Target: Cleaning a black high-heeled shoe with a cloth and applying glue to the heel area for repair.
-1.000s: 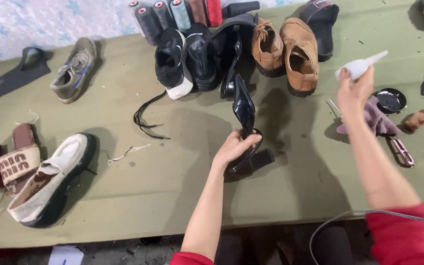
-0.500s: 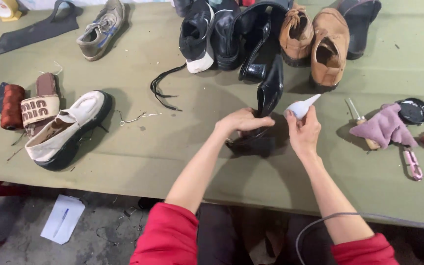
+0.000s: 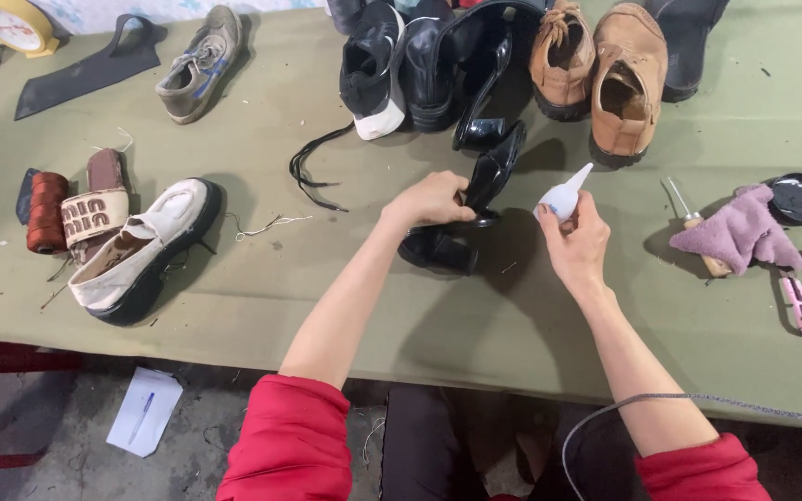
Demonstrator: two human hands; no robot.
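two hands, a black shoe and a glue bottle over a green bench

at the middle of the frame the left hand (image 3: 431, 199) is closed around a black high-heeled shoe (image 3: 480, 190), holding it tilted, toe end toward the upper right, above the green table (image 3: 262, 306). just to its right, the right hand (image 3: 579, 243) grips a small white squeeze bottle (image 3: 563, 195) whose pointed nozzle slants up and to the right, near the shoe but apart from it. a second black shoe piece (image 3: 438, 250) lies on the table directly under the left hand.

the bottle shows plain white, with no label that can be made out. further out, a white-and-black slip-on shoe (image 3: 146, 246) lies at the left, with a brown sandal bearing a lettered cream band (image 3: 95, 213) beside it and a reel of rust-red thread (image 3: 46, 211) at the left edge. a grey sneaker (image 3: 199, 63) sits in the upper left, near a round yellow clock (image 3: 16, 23) at the corner. along the top stand a black-and-white trainer (image 3: 373, 65) and two tan leather shoes (image 3: 605, 70). loose black laces (image 3: 313, 162) trail below the trainer. at the right, a mauve cloth (image 3: 740, 232) lies by a round black tin (image 3: 800, 198) and a pink clipper (image 3: 798, 304). a white paper sheet (image 3: 144, 410) rests on the floor at lower left.
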